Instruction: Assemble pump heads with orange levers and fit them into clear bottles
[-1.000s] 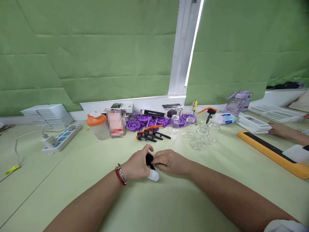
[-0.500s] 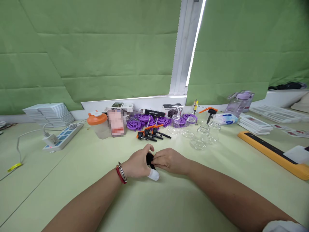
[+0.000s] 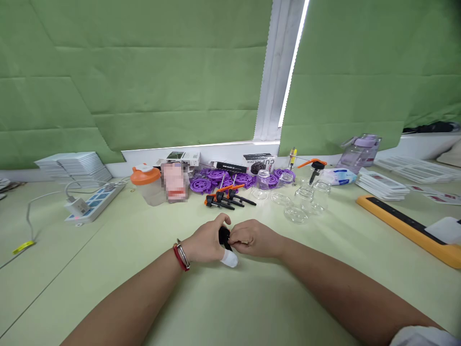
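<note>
Between my hands, low over the front of the table, is a small black plastic part, mostly covered by fingers. My left hand curls around it from the left, its thumb wrapped in a white covering. From the right, my right hand pinches at the part's edge with thumb and fingertips; any smaller piece between them is hidden. Beyond the hands lie several black pieces with stems and orange arms. Another black piece with an orange arm stands among clear glass jars.
Behind lie purple plastic wheels, small boxes and a shaker cup with an orange lid. A white power strip with cables is at left. An orange-and-black bar, white frames and a purple bottle occupy the right.
My right fingertips have shifted slightly and curled in more tightly at the black part. My left hand keeps its hold. The view has moved a little.
</note>
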Available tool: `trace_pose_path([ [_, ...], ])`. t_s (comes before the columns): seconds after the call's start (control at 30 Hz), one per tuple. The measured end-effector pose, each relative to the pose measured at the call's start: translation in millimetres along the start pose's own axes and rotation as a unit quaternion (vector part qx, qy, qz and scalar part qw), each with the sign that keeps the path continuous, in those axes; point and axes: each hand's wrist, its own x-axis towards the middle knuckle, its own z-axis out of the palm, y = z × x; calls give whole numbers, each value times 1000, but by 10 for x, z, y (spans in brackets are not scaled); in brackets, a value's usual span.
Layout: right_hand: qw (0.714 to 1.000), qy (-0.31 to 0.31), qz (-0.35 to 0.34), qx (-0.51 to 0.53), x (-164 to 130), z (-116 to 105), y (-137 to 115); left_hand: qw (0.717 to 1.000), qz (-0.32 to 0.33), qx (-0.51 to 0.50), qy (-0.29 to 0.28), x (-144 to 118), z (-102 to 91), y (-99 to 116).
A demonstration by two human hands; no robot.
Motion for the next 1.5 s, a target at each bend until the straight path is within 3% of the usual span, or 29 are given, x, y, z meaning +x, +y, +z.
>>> trace_pose_path([
  [0.17,981,3,-103,-164,-53,14,29,1000,5,-15,3,-3,-10,-19],
  [0.33,971,-14,-119,-208,-56,-19,12,994,10,-101,-27,-11,-51,-24],
  [0.47,985,5,-98,-145,-36,-20,0,975,1,-211,-75,-19,-81,-40],
  [0.6,998,42,-41,3,1,-46,-41,937,-22,-328,-116,-32,-52,-75],
  [0.7,992,37,-12,120,26,-89,-84,916,-41,-378,-128,-46,-9,-90],
  [0.83,980,22,23,195,29,-119,-99,900,-64,-407,-146,-49,14,-100],
  [1.5,958,45,109,261,54,-73,-154,890,-69,-416,-170,-31,-3,-96],
])
